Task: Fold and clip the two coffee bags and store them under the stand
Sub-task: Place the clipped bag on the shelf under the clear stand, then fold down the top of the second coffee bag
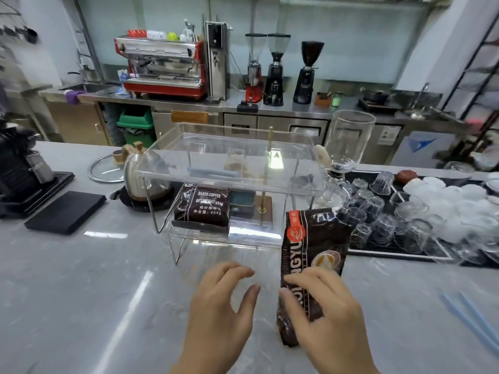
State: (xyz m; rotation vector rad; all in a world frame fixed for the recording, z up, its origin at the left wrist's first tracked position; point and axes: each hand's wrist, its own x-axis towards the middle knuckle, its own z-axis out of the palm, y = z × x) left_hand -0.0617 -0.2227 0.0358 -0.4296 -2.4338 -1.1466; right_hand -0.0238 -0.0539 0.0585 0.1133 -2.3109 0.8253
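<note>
First coffee bag [201, 209]: lying under the clear stand [232, 182], stored; clip not discernible. Second coffee bag [310, 268]: upright on the table [81, 292] in front of the stand, top unfolded, unclipped. Right hand [324, 311]: grip closed on second bag's lower half. Left hand [224, 300]: grip open, empty, beside it. Blue clips [469, 317]: at right. Remaining: fold, clip, store.

The scene is brightly and evenly lit from overhead. White glare streaks are thrown across the grey countertop [94, 279] and the clear stand [232, 168]. Shadows are faint. Edges are bent by wide-angle distortion, and the far corners are smeared by blur.
</note>
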